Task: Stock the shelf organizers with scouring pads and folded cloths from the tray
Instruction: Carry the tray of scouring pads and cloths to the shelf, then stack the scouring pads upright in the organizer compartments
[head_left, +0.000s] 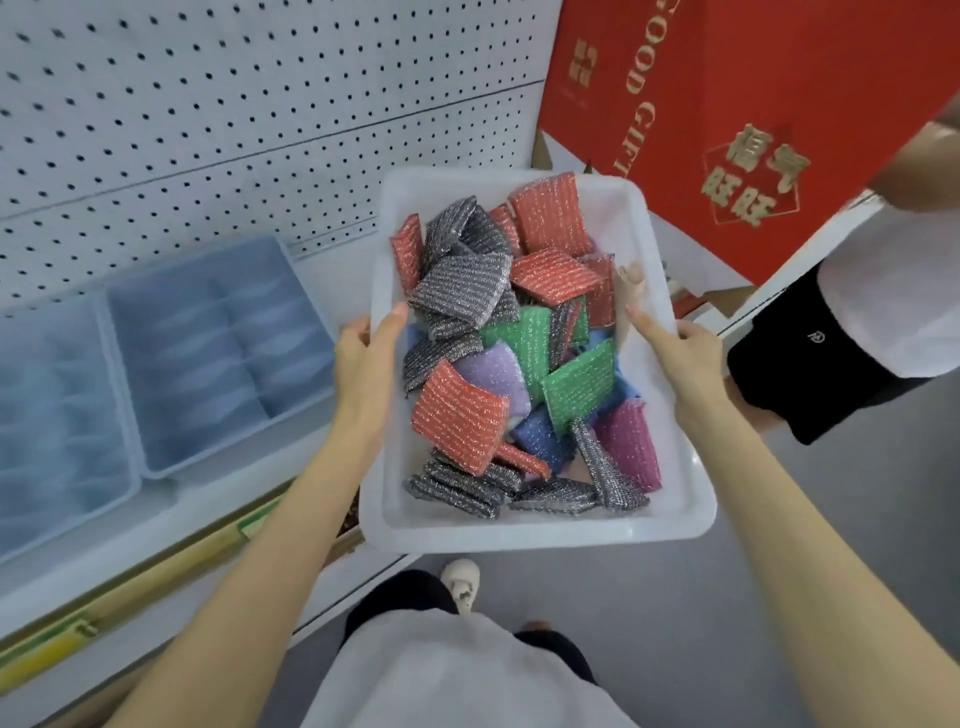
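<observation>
I hold a white plastic tray (530, 527) in front of me with both hands. My left hand (363, 358) grips its left rim, thumb inside the wall. My right hand (680, 353) grips the right rim, thumb lying inside too. The tray is heaped with several scouring pads: red (460, 418), grey (457, 280), green (576, 387), purple (631, 447) and blue ones. Two pale blue shelf organizers (218, 353) with divided compartments stand on the white shelf to my left; the left one (52, 421) is partly cut off by the frame.
A white pegboard panel (208, 114) backs the shelf. A red gift box (737, 119) stands behind the tray. Another person in a white top and black shorts (831, 353) is close on the right. The shelf edge carries a yellow price strip (130, 592). Grey floor lies below.
</observation>
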